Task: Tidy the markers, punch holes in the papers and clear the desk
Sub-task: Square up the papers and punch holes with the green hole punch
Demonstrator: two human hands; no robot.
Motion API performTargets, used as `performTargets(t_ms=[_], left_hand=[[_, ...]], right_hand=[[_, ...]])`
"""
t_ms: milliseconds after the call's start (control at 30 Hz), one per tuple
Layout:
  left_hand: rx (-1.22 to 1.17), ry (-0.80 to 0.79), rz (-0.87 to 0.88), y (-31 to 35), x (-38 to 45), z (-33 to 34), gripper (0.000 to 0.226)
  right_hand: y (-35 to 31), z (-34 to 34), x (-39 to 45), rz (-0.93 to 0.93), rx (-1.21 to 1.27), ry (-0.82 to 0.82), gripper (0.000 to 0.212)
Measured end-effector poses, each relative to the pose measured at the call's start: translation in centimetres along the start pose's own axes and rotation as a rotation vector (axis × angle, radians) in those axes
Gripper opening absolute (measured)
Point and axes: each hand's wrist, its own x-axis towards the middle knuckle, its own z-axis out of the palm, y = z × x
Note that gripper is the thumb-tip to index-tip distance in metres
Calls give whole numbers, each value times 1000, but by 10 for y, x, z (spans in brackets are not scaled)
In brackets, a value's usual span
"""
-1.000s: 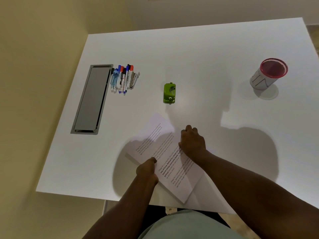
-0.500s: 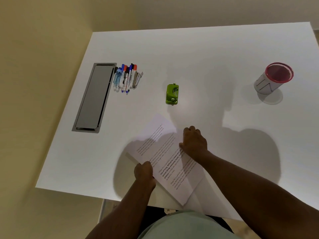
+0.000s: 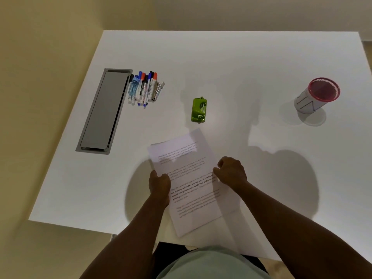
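Head view: left hand (image 3: 160,185) and right hand (image 3: 231,171) pinch the papers' (image 3: 189,178) side edges near the desk's (image 3: 231,63) front edge; green hole punch (image 3: 198,110) at 12 o'clock, markers (image 3: 144,88) at 11, pen cup (image 3: 317,95) at 2.

On the printed papers (image 3: 187,178) at the desk's near edge, bold lines partly read "way of living. Defined by a slower pace"; the remaining print is too blurred.
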Motion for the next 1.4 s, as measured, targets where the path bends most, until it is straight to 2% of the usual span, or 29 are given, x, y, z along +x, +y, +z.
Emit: performTargets(t_ms=[100,200,333,400,500,600,733,900,1100,1200,1400], left_hand=[[147,-75,110,8,11,-3,28],[150,-167,131,14,15,-4,27],[51,-223,-12,23,20,-2,27],[-23,-244,-87,29,22,-1,27],[-16,-274,-98,38,22,1,24],[39,-285,-37,41,22,3,24],[270,-234,167,33,23,4,32],[385,-155,309,28,17,11,33],[364,-193,225,30,24,14,33],[299,-252,138,35,28,11,29],[-53,-433,-160,45,35,-2,32]], right_hand=[[11,-2,-4,36,70,55,17],[17,-5,-6,55,185,101,11],[16,-11,-3,138,276,58,23],[17,-11,-2,149,281,22,22],[15,-12,-3,160,279,-29,23],[13,-8,-7,179,227,-76,34],[8,0,-12,208,154,-40,48],[2,11,-16,226,75,-9,44],[-9,13,-22,200,78,57,38],[-9,10,-15,165,208,-63,40],[19,-10,-9,68,656,-333,41]])
